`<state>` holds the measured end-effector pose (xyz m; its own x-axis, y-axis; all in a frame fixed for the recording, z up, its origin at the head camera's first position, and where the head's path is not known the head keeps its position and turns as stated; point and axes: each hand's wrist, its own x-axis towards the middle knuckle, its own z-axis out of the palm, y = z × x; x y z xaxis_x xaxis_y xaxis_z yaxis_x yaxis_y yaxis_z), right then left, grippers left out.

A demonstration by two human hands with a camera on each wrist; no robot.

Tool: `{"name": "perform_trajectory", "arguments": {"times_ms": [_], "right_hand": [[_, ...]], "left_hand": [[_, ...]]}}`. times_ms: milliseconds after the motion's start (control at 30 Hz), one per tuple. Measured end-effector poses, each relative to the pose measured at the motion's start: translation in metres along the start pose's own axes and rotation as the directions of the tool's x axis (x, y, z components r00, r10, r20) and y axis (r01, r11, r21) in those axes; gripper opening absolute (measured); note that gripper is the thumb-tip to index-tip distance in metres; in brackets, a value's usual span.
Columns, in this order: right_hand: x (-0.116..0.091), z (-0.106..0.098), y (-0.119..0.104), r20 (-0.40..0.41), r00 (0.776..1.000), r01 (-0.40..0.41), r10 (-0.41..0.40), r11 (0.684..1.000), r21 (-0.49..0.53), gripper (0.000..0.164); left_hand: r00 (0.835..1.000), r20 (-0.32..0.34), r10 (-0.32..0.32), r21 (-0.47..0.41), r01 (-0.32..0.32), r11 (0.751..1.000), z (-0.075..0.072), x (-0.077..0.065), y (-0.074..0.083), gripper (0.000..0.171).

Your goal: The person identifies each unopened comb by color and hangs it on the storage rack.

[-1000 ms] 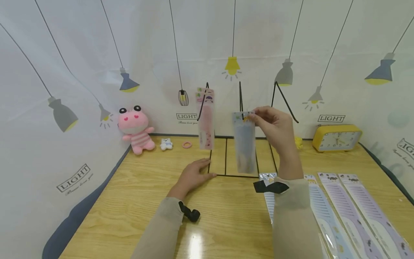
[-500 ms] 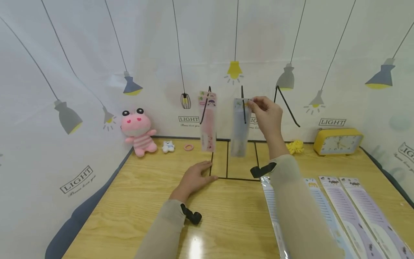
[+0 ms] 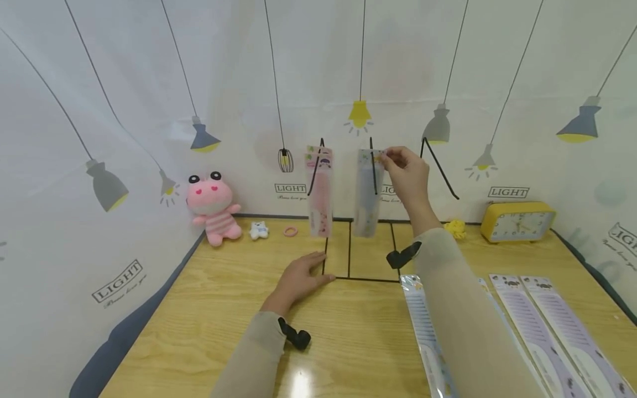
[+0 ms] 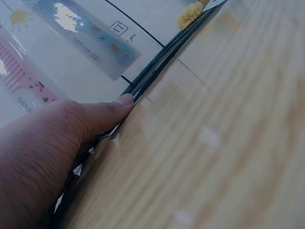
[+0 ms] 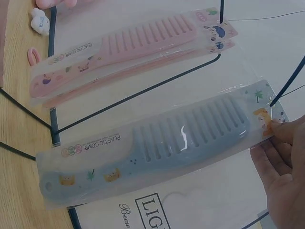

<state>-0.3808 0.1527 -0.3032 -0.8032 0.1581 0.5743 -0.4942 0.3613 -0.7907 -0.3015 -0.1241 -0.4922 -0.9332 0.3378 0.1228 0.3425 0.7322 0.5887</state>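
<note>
A blue plastic comb (image 5: 190, 138) in a clear packet hangs on the middle hook of a black wire rack (image 3: 349, 249). My right hand (image 3: 410, 174) pinches the packet's top corner between thumb and fingers, close beside the hook. Pink packaged combs (image 3: 320, 193) hang on the left hook, one behind the other, as the right wrist view shows. My left hand (image 3: 298, 279) rests low on the rack's base at the left, fingers extended, its thumb (image 4: 116, 109) lying along the front wire in the left wrist view.
On the table's right lie a blue packaged comb (image 3: 423, 326) and purple packaged combs (image 3: 537, 320). Along the back stand a pink plush toy (image 3: 214, 207), a small white bear (image 3: 259, 230), a pink ring (image 3: 290, 231), a yellow bundle (image 3: 455, 228) and a yellow clock (image 3: 518, 222).
My right hand has moved up and back with the blue comb, whose packet has slid farther along the middle hook. The left hand has stayed on the rack base.
</note>
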Motion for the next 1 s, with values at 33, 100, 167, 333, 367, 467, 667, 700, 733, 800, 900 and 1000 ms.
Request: {"name": "perform_trajectory", "arguments": {"times_ms": [33, 100, 167, 333, 367, 467, 667, 700, 733, 800, 900, 1000], "right_hand": [[-0.001, -0.001, 0.000, -0.002, 1.000, 0.002, -0.002, 1.000, -0.008, 0.023], [-0.002, -0.002, 0.001, -0.008, 1.000, 0.003, -0.003, 1.000, -0.022, 0.025], [-0.005, -0.005, 0.003, -0.017, 1.000, -0.002, 0.002, 0.999, -0.038, 0.027], [-0.020, -0.014, 0.009, -0.022, 0.999, -0.041, 0.040, 0.999, -0.028, 0.033], [-0.024, -0.017, 0.012, -0.018, 0.999, -0.048, 0.047, 0.999, -0.022, 0.034], [-0.035, -0.025, 0.017, 0.008, 0.998, -0.055, 0.056, 0.998, -0.022, 0.039], [-0.055, -0.039, 0.019, 0.099, 0.992, -0.067, 0.072, 0.996, -0.050, 0.047], [-0.058, -0.041, 0.019, 0.111, 0.991, -0.070, 0.077, 0.995, -0.067, 0.048], [-0.060, -0.043, 0.018, 0.121, 0.989, -0.071, 0.081, 0.994, -0.082, 0.048], [-0.064, -0.046, 0.019, 0.135, 0.987, -0.069, 0.084, 0.991, -0.113, 0.049], [-0.069, -0.052, 0.019, 0.151, 0.985, -0.057, 0.083, 0.984, -0.169, 0.049], [-0.074, -0.057, 0.019, 0.173, 0.982, -0.042, 0.078, 0.979, -0.201, 0.047]], "left_hand": [[1.000, 0.002, -0.001, 0.001, 0.001, 1.000, 0.000, 0.000, 0.000, 0.073], [1.000, 0.004, 0.003, 0.003, -0.003, 1.000, 0.000, 0.000, 0.001, 0.072], [1.000, 0.008, 0.006, 0.015, -0.006, 1.000, 0.000, -0.001, 0.001, 0.072], [1.000, 0.010, 0.024, 0.056, -0.024, 0.998, 0.002, -0.001, 0.001, 0.072], [1.000, 0.010, 0.024, 0.063, -0.024, 0.998, 0.002, -0.001, 0.000, 0.072], [1.000, 0.008, 0.025, 0.070, -0.025, 0.997, 0.001, 0.000, 0.001, 0.073], [1.000, -0.007, 0.023, 0.066, -0.022, 0.998, -0.002, 0.002, 0.000, 0.072], [1.000, -0.007, 0.021, 0.066, -0.021, 0.998, -0.001, 0.003, -0.001, 0.073], [1.000, -0.007, 0.023, 0.062, -0.023, 0.998, -0.001, 0.003, -0.001, 0.073], [1.000, -0.005, 0.026, 0.056, -0.025, 0.998, 0.000, 0.003, -0.002, 0.073], [1.000, -0.002, 0.027, 0.048, -0.027, 0.998, 0.001, 0.003, -0.003, 0.072], [1.000, -0.004, 0.025, 0.042, -0.025, 0.999, 0.002, 0.002, -0.002, 0.071]]}}
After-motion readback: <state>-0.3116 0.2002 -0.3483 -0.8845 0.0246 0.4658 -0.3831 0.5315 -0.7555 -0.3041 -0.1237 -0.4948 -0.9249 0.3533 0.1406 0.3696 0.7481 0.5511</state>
